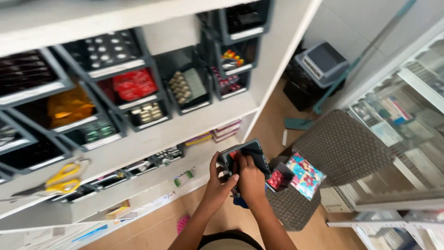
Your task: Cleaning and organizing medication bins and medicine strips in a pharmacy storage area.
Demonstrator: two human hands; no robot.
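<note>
bin held in both hands (245, 155): dark grey, with red packs seen inside
bin just right of the held bin (279, 177): dark, with red and white packs
cloth beside that bin (305, 176): bright patches of blue, red and yellow
stool under the held bin (342, 146): grey-brown, woven pattern
scissors far left of the held bin (62, 179): yellow handles
shelf above the held bin (152, 139): white

Left hand (216, 179) grips grey bin (245, 155); right hand (249, 178) reaches inside, touching red packs (235, 154).
</note>
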